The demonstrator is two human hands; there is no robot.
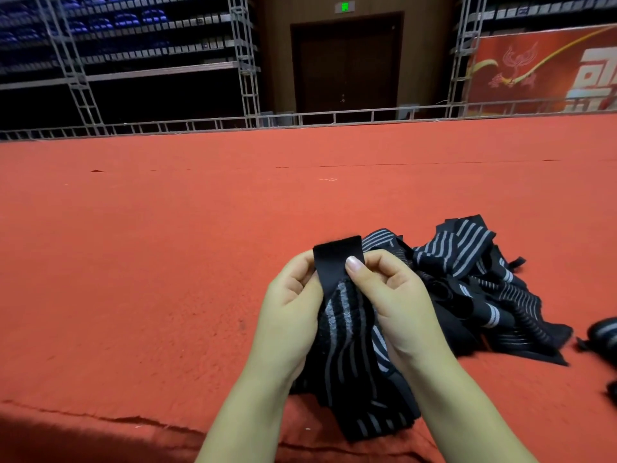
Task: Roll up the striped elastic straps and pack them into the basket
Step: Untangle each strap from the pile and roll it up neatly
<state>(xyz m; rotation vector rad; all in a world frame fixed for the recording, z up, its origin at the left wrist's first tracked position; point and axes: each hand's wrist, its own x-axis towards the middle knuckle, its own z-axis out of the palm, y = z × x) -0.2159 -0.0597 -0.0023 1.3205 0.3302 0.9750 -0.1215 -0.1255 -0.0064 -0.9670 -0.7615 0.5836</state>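
We see one black, grey-striped elastic strap (347, 322) upright with its plain black end on top, its length trailing down, a tangled heap of matching straps (484, 289) just beside it, a rolled strap (606, 334) further right

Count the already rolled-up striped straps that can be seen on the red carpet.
1 for certain: a rolled black strap with grey stripes at the right edge, beside the loose pile of striped straps. A dark shape below it may be another, cut off by the frame.
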